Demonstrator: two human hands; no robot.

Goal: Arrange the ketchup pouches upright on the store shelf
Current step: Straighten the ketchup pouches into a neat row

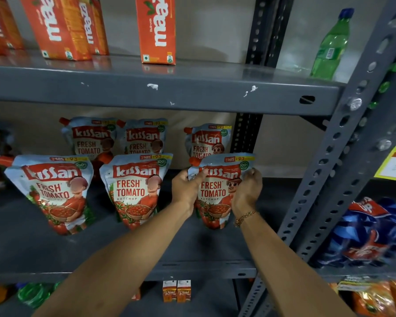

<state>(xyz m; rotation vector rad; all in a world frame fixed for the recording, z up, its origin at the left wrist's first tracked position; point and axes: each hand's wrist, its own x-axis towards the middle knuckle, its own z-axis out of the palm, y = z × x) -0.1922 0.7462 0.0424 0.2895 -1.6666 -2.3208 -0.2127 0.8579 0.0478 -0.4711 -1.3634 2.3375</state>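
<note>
Grey steel shelf (55, 248) carries six ketchup pouches, three in front and three behind. I have both hands on the front right pouch (217, 191), which stands upright near the shelf's right end. My left hand (186, 191) grips its left edge, thumb across the upper front beside the red spout. My right hand (247, 193) grips its right edge, fingertips at the top corner; a bracelet (245, 218) sits on that wrist. Front middle pouch (133, 188) and front left pouch (55, 193) stand apart, leaning slightly.
</note>
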